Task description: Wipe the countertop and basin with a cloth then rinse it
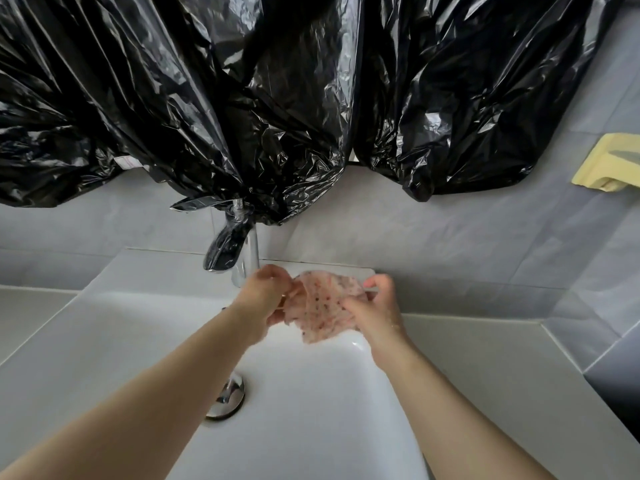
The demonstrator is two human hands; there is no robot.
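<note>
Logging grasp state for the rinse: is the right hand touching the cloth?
Touching. The head view shows the right hand pinching the cloth's right edge; the left hand grips the opposite edge.

Both arms show uncovered up to the wrists, the left forearm (pixel 138 393) and the right forearm (pixel 450 403) alike. The left hand (pixel 261 303) and right hand (pixel 375 311) are ungloved, with small wet glints by the right wrist

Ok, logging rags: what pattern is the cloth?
Pale pink cloth with red speckles; head view.
</note>
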